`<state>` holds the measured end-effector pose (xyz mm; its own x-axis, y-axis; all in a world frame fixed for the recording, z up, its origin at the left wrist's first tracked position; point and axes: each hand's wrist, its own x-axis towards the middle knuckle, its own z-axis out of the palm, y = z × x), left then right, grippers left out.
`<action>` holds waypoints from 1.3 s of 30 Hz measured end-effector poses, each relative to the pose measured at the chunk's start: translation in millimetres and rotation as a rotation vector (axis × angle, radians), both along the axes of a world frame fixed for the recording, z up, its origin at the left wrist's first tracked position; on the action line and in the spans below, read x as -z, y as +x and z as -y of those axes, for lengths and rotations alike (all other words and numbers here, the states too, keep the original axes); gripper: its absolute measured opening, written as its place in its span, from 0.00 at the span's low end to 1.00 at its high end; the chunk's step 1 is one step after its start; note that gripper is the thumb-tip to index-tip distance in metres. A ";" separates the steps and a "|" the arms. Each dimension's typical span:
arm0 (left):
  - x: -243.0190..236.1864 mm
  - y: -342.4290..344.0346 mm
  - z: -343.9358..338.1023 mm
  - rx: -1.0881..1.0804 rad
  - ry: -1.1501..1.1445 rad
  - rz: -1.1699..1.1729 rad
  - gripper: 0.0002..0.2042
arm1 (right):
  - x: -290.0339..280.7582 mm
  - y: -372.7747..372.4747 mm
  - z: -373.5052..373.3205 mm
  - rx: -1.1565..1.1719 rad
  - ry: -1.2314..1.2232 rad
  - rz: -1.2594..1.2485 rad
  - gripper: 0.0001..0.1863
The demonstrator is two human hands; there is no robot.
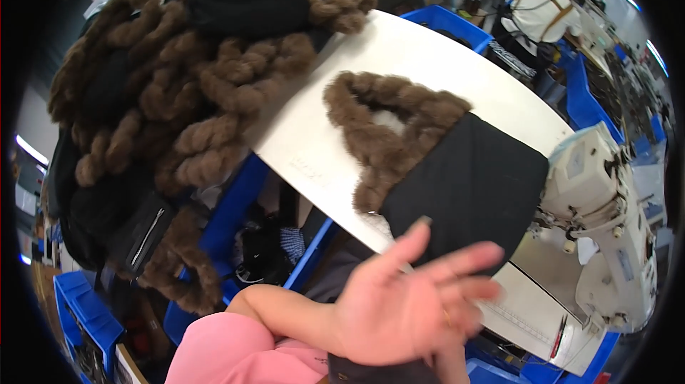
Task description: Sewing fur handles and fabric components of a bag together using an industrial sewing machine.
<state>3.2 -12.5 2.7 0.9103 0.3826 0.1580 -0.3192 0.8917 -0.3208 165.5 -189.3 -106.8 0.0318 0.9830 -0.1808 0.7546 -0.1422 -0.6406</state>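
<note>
My left hand (401, 302) is open over the table's near edge, palm up, fingers spread and a little blurred. It appears to hold nothing. Just beyond it lies a flat black cloth piece (467, 180) with a looped, fluffy brown strap (389, 152), bag-like in shape. The fingers overlap the cloth's near corner; I cannot tell whether they touch it. My right hand (451, 357) is mostly hidden behind the left, with only part of the wrist showing. To the right of the cloth stands a white sewing machine (606, 230).
A large heap of black cloth with fluffy brown straps (153, 91) rises on the left of the white table (314, 159). Blue bins (89, 312) stand below and around. A red-handled tool (559, 337) lies near the machine. Another person (542, 9) sits at the far right.
</note>
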 end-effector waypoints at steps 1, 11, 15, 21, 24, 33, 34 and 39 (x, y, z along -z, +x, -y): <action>9.6 -2.3 -5.9 -0.059 -0.059 -0.025 0.37 | -4.6 -1.9 -5.0 -0.030 0.120 -0.002 0.15; 30.8 -6.0 -22.8 -0.128 -0.051 -0.242 0.28 | 1.4 0.7 -8.9 -0.027 0.183 -0.002 0.14; 6.7 -8.5 -6.3 -0.121 0.076 -0.086 0.35 | -33.7 6.9 -22.8 -0.023 0.016 -0.120 0.12; -44.1 -19.0 24.5 0.028 -0.178 0.188 0.51 | -72.6 27.7 -44.8 -0.100 0.011 -0.103 0.17; -38.5 -25.7 28.1 -0.116 -0.180 0.241 0.52 | -78.0 20.0 -53.7 -0.098 0.094 -0.102 0.18; -64.2 -32.2 45.3 -0.421 -0.206 -0.049 0.50 | -31.8 4.3 -38.8 -0.191 0.130 0.059 0.20; -69.8 -29.0 43.6 -0.484 -0.232 -0.081 0.48 | -32.6 3.7 -39.0 -0.199 0.122 0.079 0.20; -113.0 -43.0 22.0 -0.557 -0.499 -0.342 0.44 | -29.2 1.5 -37.3 -0.213 0.096 0.132 0.20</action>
